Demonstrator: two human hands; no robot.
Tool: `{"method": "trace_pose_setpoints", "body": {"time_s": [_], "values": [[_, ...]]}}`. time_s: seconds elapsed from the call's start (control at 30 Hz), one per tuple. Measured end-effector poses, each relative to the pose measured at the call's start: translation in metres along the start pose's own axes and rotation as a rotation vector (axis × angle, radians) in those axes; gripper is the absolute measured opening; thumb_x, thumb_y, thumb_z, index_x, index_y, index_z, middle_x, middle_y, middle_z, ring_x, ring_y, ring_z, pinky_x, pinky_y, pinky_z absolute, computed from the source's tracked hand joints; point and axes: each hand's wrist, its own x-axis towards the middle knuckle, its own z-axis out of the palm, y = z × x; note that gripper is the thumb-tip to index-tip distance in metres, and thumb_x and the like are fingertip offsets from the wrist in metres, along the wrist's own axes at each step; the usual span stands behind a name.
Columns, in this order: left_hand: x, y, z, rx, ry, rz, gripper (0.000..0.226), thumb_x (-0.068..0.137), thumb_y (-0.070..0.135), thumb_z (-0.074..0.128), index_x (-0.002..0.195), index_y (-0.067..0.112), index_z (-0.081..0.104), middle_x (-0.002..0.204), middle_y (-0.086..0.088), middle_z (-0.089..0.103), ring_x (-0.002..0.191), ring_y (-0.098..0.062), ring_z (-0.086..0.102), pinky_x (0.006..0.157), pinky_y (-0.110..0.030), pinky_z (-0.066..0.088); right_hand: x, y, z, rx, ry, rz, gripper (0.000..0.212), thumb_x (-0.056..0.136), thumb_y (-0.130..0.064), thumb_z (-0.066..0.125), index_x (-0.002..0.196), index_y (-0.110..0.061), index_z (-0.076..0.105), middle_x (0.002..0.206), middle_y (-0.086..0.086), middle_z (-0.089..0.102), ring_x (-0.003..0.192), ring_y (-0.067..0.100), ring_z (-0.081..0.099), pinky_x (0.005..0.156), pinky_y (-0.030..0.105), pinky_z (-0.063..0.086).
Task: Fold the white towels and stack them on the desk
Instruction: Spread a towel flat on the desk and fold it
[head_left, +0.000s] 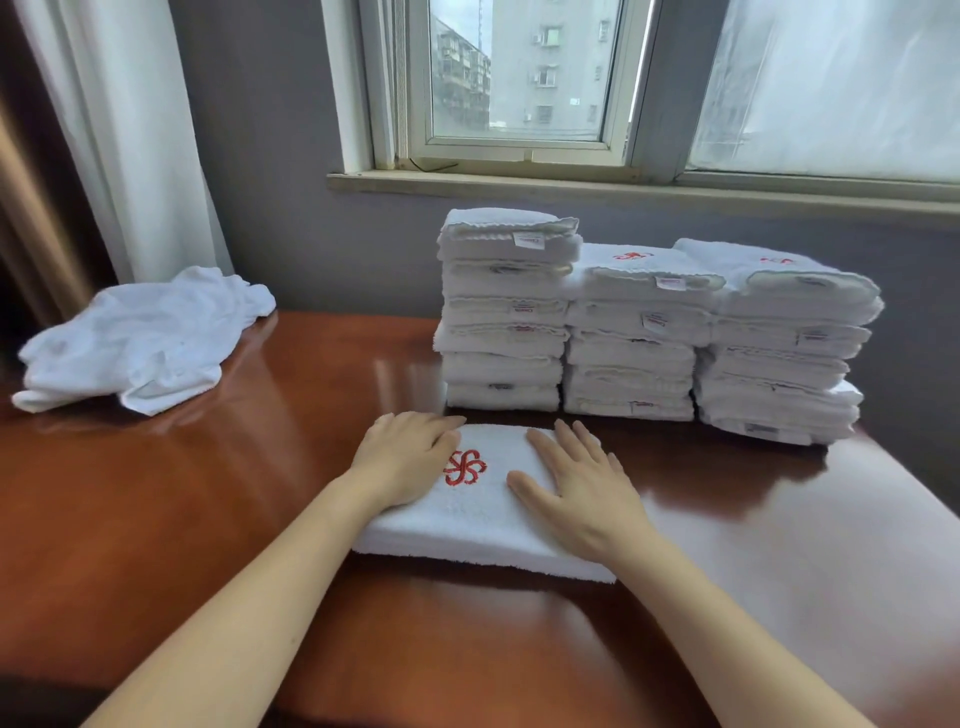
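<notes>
White terry: your left hand (410, 457) and right hand (576, 488) lie flat, fingers spread, holding nothing, on one folded white towel with a red emblem (483, 514); behind it stand three stacks of folded white towels (639, 332), and far left of it lies one heap of unfolded white towels (140, 338).

No words can be read. The folded towel (483, 499) carries a red embroidered flower-like emblem (464, 467). Small white tags (525, 240) on the stacked towels (644, 332) have red print, too small to read.
</notes>
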Motion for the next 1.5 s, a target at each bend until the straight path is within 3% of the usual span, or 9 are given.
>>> {"method": "trace_pose_setpoints", "body": {"time_s": [0.17,0.27,0.33,0.4,0.8,0.97,1.07,1.27,1.5], "values": [[-0.008,0.002,-0.001,-0.063,-0.004,-0.057,0.047,0.104,0.039,0.024,0.147,0.035,0.043,0.15,0.008,0.045,0.139,-0.017,0.036,0.11,-0.039,0.03,-0.003,-0.004,-0.007,-0.018,0.012,-0.015,0.068,0.094,-0.067,0.03,0.154,-0.035,0.024,0.165,-0.003,0.01,0.151,0.013,-0.004,0.122,0.047,-0.004],[-0.015,0.01,-0.001,-0.011,0.005,-0.15,0.048,0.104,0.037,0.022,0.147,0.035,0.042,0.147,0.005,0.048,0.138,-0.021,0.038,0.118,-0.05,0.018,-0.022,-0.013,-0.011,-0.034,0.249,-0.13,0.056,0.094,-0.057,0.042,0.141,-0.028,0.049,0.146,-0.006,0.046,0.144,0.018,0.028,0.12,0.041,0.014],[-0.023,0.019,-0.002,0.069,0.016,-0.248,0.048,0.103,0.035,0.021,0.145,0.035,0.044,0.143,0.002,0.052,0.134,-0.026,0.042,0.118,-0.061,0.006,-0.041,-0.022,-0.011,0.013,0.384,-0.249,0.043,0.087,-0.051,0.051,0.121,-0.029,0.066,0.109,-0.013,0.062,0.112,0.013,0.055,0.09,0.027,0.043],[-0.032,0.03,-0.003,0.178,-0.002,-0.308,0.049,0.103,0.035,0.019,0.146,0.034,0.042,0.14,-0.001,0.053,0.13,-0.029,0.046,0.115,-0.068,0.0,-0.055,-0.026,-0.01,-0.016,0.341,-0.261,0.031,0.085,-0.048,0.052,0.107,-0.035,0.07,0.088,-0.014,0.058,0.093,0.01,0.059,0.067,0.023,0.04],[-0.096,0.07,-0.047,0.379,-0.396,-0.066,0.054,0.099,0.057,0.029,0.145,0.03,0.042,0.144,0.006,0.052,0.13,-0.02,0.049,0.101,-0.037,0.042,-0.072,0.023,-0.034,0.001,0.138,0.181,0.041,0.091,-0.044,0.046,0.129,-0.035,0.056,0.11,-0.003,0.057,0.114,0.021,0.052,0.089,0.033,0.045],[-0.095,0.066,-0.048,0.003,-0.381,-0.055,0.05,0.104,0.032,0.038,0.153,0.029,0.032,0.154,0.004,0.041,0.137,-0.018,0.043,0.111,-0.035,0.037,-0.083,0.022,-0.049,0.311,0.049,0.23,0.054,0.091,-0.027,0.054,0.144,-0.023,0.048,0.115,-0.002,0.063,0.105,0.018,0.059,0.088,0.033,0.051],[-0.093,0.052,-0.045,-0.444,-0.472,-0.135,0.06,0.1,0.013,0.045,0.155,0.03,0.027,0.148,0.006,0.046,0.129,-0.016,0.051,0.101,-0.039,0.051,-0.09,0.016,-0.059,0.732,-0.138,0.311,0.063,0.093,-0.018,0.058,0.151,-0.02,0.035,0.128,0.001,0.056,0.101,0.017,0.059,0.068,0.031,0.058],[-0.098,0.033,-0.037,-1.051,-0.615,-0.239,0.065,0.095,0.004,0.049,0.153,0.031,0.032,0.134,0.001,0.062,0.109,-0.017,0.069,0.07,-0.029,0.058,-0.102,0.015,-0.066,1.079,-0.284,0.347,0.08,0.091,-0.002,0.056,0.156,-0.031,0.02,0.126,0.006,0.059,0.087,0.023,0.062,0.076,0.037,0.056],[-0.106,0.022,-0.033,-1.257,-0.696,-0.141,0.068,0.083,0.014,0.064,0.146,0.028,0.043,0.129,0.001,0.066,0.111,-0.015,0.065,0.083,-0.027,0.056,-0.109,0.018,-0.064,1.041,-0.352,0.247,0.077,0.083,0.004,0.053,0.146,-0.035,0.036,0.125,0.01,0.06,0.094,0.02,0.063,0.082,0.037,0.053]]}}
